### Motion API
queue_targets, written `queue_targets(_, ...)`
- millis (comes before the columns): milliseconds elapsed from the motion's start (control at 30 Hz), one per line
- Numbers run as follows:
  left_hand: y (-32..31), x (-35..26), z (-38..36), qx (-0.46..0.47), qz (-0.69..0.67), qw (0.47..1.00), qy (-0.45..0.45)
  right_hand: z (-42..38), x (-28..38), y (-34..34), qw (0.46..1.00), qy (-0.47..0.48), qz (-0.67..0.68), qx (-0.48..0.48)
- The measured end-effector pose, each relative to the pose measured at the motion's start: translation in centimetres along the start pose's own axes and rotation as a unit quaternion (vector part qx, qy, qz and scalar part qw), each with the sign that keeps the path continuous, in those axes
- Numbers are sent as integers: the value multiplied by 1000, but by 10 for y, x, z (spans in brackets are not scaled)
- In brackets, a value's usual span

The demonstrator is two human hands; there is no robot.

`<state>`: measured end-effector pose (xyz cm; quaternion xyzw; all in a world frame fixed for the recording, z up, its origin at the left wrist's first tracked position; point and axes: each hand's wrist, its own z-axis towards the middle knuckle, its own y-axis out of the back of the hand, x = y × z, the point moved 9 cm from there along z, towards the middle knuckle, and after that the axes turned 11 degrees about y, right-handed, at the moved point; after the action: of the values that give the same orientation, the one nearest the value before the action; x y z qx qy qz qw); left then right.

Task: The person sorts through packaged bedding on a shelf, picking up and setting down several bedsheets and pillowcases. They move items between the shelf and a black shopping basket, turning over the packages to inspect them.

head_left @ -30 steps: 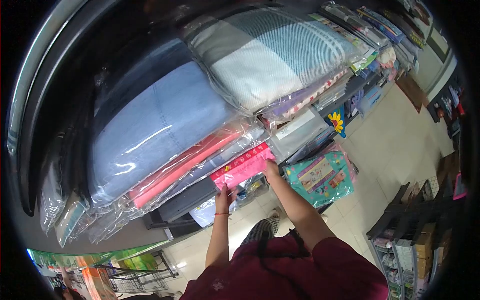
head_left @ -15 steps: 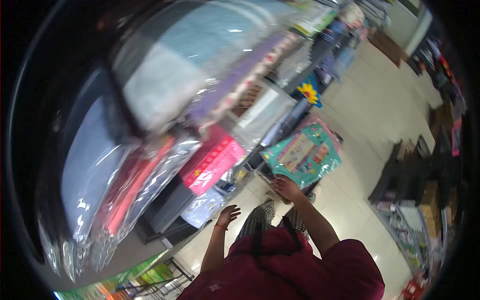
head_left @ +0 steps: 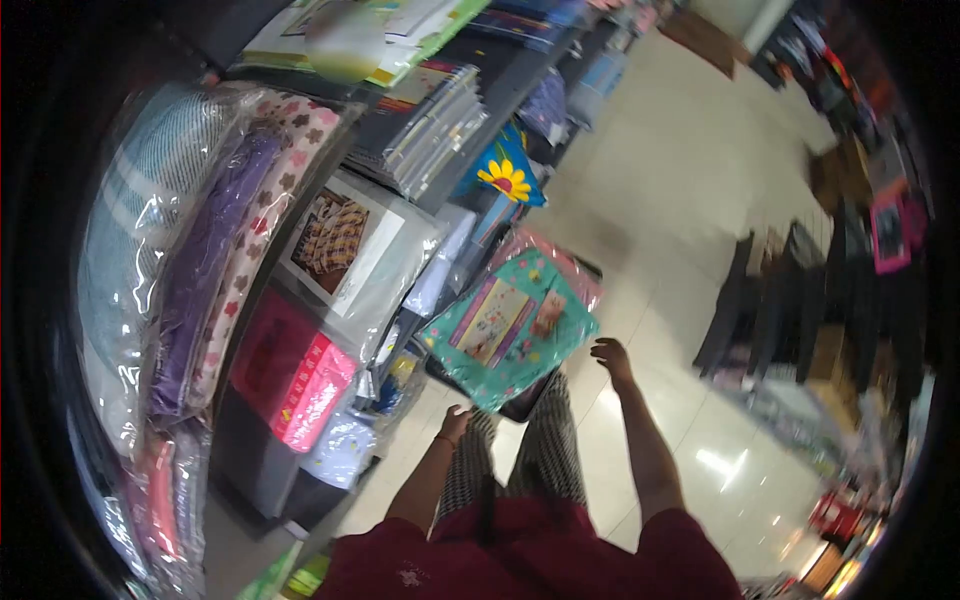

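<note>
A teal printed fabric pack (head_left: 508,330) in clear plastic lies on top of a pink pack (head_left: 575,275), and both rest on a dark support just ahead of my legs. My left hand (head_left: 455,425) hovers by the near left corner of the teal pack, fingers loosely bent and holding nothing visible. To the right of the pack, my right hand (head_left: 610,358) is apart from it, empty, with its fingers reaching forward.
Shelves on the left hold a bright pink pack (head_left: 315,390), a clear pack with a plaid picture (head_left: 335,240), and folded purple cloth (head_left: 215,265). A blue item with a yellow flower (head_left: 505,178) hangs at the shelf edge. Dark shelving (head_left: 775,310) stands right across the tiled floor (head_left: 660,190).
My right hand has come off the near edge of the teal pack and moved out to its right. My left hand has moved closer to the pack. The camera view has shifted.
</note>
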<state>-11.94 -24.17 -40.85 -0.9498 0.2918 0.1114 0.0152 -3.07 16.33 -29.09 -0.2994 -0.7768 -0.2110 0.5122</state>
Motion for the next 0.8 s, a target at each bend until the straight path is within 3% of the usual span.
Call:
queue_targets(33,-7,-7,-4,-25,-39,999,0,24,1,2,995,49,-82,18)
queue_targets(67,-14,-14,-6,-54,-85,995,-5,58,-12,3,948,170,-266,48)
queue_targets(100,-20,-8,18,-76,-52,996,-14,72,6,-16,856,295,-416,87)
queue_targets(133,-22,11,59,-103,-15,994,-19,85,4,-15,940,185,-280,68)
queue_targets(167,-20,31,92,-132,-20,991,5,103,-19,-8,920,205,-333,32)
queue_targets(200,-18,49,123,-159,-26,986,29,111,-20,-18,898,144,-407,85)
queue_targets(267,-40,11,64,-109,-97,989,23,128,-54,-19,880,96,-449,125)
queue_targets(367,-39,-5,8,-187,-165,968,17,142,-76,-15,888,44,-444,108)
queue_targets(467,-45,-3,13,-117,-186,975,-41,131,-58,-38,887,11,-377,267)
queue_targets(500,-51,-15,0,-45,-357,923,-135,125,-55,-43,904,10,-324,280)
queue_targets(567,-38,-26,-16,-69,-292,928,-223,116,-52,-46,931,-7,-209,298)
queue_targets(633,-33,-63,-89,-113,-311,918,-221,85,30,-56,945,-38,-120,303)
queue_targets(667,-33,-75,-111,-100,-277,920,-257,74,51,-50,942,-37,-108,314)
queue_targets(800,-64,-121,-220,-60,-292,926,-232,55,136,-19,939,-9,-68,337)
